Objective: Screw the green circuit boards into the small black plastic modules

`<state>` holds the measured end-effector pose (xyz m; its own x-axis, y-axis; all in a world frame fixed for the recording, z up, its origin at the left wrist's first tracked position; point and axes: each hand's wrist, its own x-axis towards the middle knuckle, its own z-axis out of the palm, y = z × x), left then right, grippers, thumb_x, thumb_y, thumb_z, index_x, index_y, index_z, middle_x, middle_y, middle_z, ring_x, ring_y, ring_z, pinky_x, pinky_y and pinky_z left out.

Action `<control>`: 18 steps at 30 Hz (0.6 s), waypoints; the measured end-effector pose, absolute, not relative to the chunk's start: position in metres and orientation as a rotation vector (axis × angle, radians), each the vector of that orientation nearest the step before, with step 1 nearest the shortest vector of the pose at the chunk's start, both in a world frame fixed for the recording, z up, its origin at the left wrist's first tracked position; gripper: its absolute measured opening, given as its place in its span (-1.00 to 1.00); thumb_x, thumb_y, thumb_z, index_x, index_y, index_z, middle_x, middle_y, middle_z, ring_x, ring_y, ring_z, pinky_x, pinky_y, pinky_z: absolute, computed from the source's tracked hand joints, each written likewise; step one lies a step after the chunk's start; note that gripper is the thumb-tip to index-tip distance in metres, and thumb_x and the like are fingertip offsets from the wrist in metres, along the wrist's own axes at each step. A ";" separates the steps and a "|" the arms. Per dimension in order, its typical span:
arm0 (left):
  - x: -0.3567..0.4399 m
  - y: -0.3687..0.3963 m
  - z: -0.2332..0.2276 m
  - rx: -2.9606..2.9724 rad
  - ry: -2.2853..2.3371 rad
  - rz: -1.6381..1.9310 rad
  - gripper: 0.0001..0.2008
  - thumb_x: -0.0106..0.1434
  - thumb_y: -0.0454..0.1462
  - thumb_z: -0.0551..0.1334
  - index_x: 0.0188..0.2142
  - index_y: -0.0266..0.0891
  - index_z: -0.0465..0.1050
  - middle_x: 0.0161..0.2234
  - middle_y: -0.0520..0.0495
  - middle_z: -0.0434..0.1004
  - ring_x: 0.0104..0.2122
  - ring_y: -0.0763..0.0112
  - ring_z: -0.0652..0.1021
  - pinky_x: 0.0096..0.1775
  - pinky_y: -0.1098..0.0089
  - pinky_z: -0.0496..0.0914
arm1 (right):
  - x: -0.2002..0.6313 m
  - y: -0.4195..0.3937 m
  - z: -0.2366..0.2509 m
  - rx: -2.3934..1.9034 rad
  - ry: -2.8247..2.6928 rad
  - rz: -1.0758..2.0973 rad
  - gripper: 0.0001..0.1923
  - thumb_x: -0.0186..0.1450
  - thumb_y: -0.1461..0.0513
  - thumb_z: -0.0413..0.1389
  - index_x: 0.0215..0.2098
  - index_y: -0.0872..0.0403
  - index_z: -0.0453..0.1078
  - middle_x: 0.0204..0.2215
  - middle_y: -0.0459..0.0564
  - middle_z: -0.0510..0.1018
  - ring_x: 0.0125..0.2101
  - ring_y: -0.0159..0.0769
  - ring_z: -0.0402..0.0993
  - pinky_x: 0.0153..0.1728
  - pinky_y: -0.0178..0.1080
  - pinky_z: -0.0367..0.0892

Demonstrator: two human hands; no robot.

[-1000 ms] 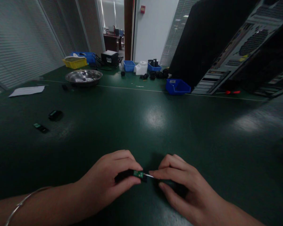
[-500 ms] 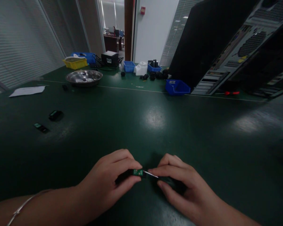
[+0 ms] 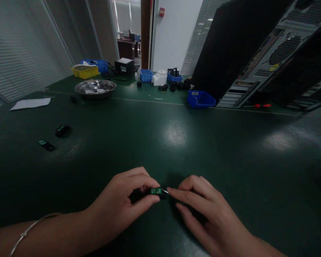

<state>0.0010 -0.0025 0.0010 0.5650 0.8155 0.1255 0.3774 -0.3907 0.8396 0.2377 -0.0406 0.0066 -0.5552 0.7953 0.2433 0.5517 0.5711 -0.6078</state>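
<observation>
My left hand [image 3: 128, 200] is closed, thumb and fingertips pinching a small black part with a green circuit board [image 3: 156, 191] facing up. Coming from the right, a thin shiny metal rod [image 3: 164, 191] reaches the board's right end. My right hand [image 3: 205, 210] is closed round the rod's other side, index fingertip lying along it and thumb curled below. Most of the rod is hidden behind these fingers, so I cannot tell its exact kind. Both hands are low over the green tabletop [image 3: 139, 142].
Two small black parts with green boards, one blocky [image 3: 62, 131] and one flat [image 3: 46, 145], lie at left. Further back are a paper sheet [image 3: 30, 103], a steel bowl [image 3: 95, 93], a yellow bin [image 3: 85, 72] and a blue bin [image 3: 201, 100]. Computer cases [image 3: 246, 60] stand at right.
The left hand and its board have shifted slightly up and left. My right index fingertip has slid left along the rod, so less metal shows.
</observation>
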 end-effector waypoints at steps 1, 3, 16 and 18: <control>0.001 -0.002 0.001 1.980 0.954 0.689 -0.84 0.24 -0.40 0.29 -0.22 -0.13 0.56 -0.39 0.08 0.46 -0.39 0.47 0.49 -0.35 0.48 0.34 | 0.238 -0.041 0.006 -1.070 -2.328 0.609 -0.57 0.37 0.42 0.01 0.16 0.03 0.33 -0.21 0.04 0.43 -0.24 -0.21 0.39 -0.29 -0.15 0.33; 0.002 -0.001 0.001 1.961 0.945 0.690 -0.84 0.24 -0.40 0.29 -0.22 -0.13 0.56 -0.39 0.08 0.46 -0.39 0.47 0.49 -0.34 0.48 0.34 | 0.238 -0.041 0.006 -1.062 -2.344 0.583 -0.56 0.36 0.42 0.02 0.18 0.03 0.32 -0.20 0.04 0.43 -0.24 -0.20 0.39 -0.29 -0.15 0.33; 0.002 0.000 -0.004 2.088 0.838 0.705 -0.69 0.14 -0.55 0.20 -0.19 -0.22 0.50 -0.25 -0.01 0.48 -0.24 0.38 0.50 -0.22 0.40 0.38 | 0.239 -0.041 0.022 -0.857 -2.208 0.868 -0.52 0.29 0.46 0.09 0.12 -0.04 0.41 -0.22 0.03 0.50 -0.25 -0.23 0.45 -0.26 -0.16 0.39; 0.001 -0.001 -0.004 2.134 0.805 0.693 -0.62 0.12 -0.59 0.16 -0.15 -0.20 0.48 -0.22 -0.01 0.47 -0.19 0.36 0.48 -0.17 0.38 0.38 | 0.240 -0.040 0.020 -0.884 -2.137 0.880 -0.53 0.30 0.46 0.08 0.11 -0.03 0.42 -0.23 0.03 0.49 -0.25 -0.24 0.45 -0.28 -0.19 0.41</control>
